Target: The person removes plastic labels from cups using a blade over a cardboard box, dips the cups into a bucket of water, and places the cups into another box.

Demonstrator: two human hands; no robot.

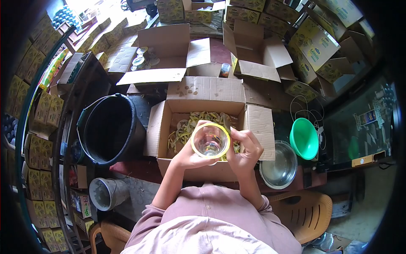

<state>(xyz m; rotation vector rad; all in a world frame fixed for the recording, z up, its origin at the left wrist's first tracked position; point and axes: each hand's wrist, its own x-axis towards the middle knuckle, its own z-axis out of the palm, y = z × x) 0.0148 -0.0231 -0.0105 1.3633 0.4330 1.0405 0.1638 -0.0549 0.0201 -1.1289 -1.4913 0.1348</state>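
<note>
My left hand (190, 154) is wrapped round a clear glass (210, 139) with a yellow rim, its mouth tilted up towards me. Close by on the right, my right hand (245, 148) is closed in a pinch on a small dark flat piece (227, 124), which lies against the glass's rim; its kind I cannot make out. Both hands are above an open cardboard box (260, 127). Inside the box lies a heap of yellowish, curled strips (179, 135), partly hidden by my hands and the glass.
A black bucket (134, 137) stands to the left, a smaller grey bucket (105, 194) below it. On the right are a clear bowl (279, 169) and a green bowl (304, 139). Two more open boxes (165, 40) (249, 36) stand behind, one holding round lids (138, 61).
</note>
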